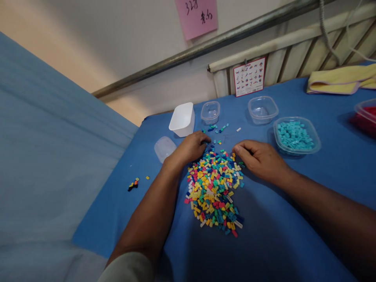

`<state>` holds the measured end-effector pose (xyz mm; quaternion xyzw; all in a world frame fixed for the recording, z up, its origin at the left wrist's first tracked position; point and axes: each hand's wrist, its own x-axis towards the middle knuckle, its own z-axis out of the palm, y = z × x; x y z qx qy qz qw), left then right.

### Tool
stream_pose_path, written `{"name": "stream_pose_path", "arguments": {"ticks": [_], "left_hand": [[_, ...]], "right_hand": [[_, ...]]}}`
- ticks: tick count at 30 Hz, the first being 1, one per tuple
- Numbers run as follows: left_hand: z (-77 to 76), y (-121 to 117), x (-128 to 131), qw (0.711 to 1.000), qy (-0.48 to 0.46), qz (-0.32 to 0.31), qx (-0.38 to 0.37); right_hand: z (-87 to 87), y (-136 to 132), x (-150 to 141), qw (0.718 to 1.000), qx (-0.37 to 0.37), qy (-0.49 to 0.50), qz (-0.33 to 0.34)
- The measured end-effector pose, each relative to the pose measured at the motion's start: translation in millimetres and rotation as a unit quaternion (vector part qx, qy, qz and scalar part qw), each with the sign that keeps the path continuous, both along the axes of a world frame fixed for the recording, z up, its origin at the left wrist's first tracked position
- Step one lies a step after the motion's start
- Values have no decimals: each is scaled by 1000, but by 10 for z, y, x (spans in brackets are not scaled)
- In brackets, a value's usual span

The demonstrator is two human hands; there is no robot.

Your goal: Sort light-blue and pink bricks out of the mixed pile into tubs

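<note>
A heap of small coloured bricks [216,188] lies on the blue tablecloth [293,227] in front of me. My left hand [190,148] rests at the heap's far left edge, fingers curled down onto the bricks. At the heap's far right edge, my right hand [258,158] has its fingers bent and pinched together on the bricks. What either hand holds is hidden. A clear tub [315,137] of teal bricks stands to the right of my right hand.
A white tub [182,119], two empty clear tubs [210,112] [263,109] and a clear lid [163,148] stand behind the heap. A few loose bricks [133,183] lie at left. Yellow cloth [340,79], a red-filled tub [366,115] and a picture card [249,76] sit at the back.
</note>
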<state>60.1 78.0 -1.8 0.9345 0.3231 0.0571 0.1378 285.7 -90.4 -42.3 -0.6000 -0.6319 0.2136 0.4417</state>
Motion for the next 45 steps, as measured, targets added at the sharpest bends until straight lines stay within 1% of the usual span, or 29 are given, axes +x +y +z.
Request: {"name": "stream_pose_path", "arguments": {"ticks": [3,5,9,12,15,22,25,28,30,32,33,36,38,40,42,45], "left_hand": [[11,-4,1,1000,7,-5,15],[17,-13,26,1000,-5,-16,23],[-10,-46,150,997,-38,-45,43],[-31,-70,235,997,3,-54,48],[-19,-74,256,997,38,-56,45],[36,-62,192,999,2,-31,-12],[40,-53,164,999,-25,-9,-35],[82,-51,163,993,-80,24,-84],[156,-68,226,983,-133,38,-116],[275,-116,376,976,-174,25,-131],[349,-157,486,974,-184,6,-132],[580,-342,928,969,-192,-94,-123],[677,-493,1260,962,-191,-156,-119],[689,-635,1559,960,-160,-205,-100],[626,-750,1779,964,-118,-229,-65],[510,-835,1921,967,-60,-245,-18]], "right_hand": [[2,0,-2,1000,-3,1,1],[5,2,-5,1000,-4,1,2],[10,4,-10,1000,-3,1,8],[15,3,-10,1000,-1,1,10],[20,1,-14,1000,4,1,12],[-3,7,-20,1000,8,11,15],[-15,21,-23,1000,18,6,16],[-4,41,-41,999,40,-9,24],[13,54,-56,998,53,-27,32],[33,63,-70,996,64,-47,43],[41,64,-75,995,69,-57,50],[54,58,-88,990,78,-97,57],[46,53,-96,988,75,-123,53],[25,56,-106,987,70,-136,47],[-1,66,-117,987,68,-138,44],[-25,82,-124,987,62,-142,42]]}}
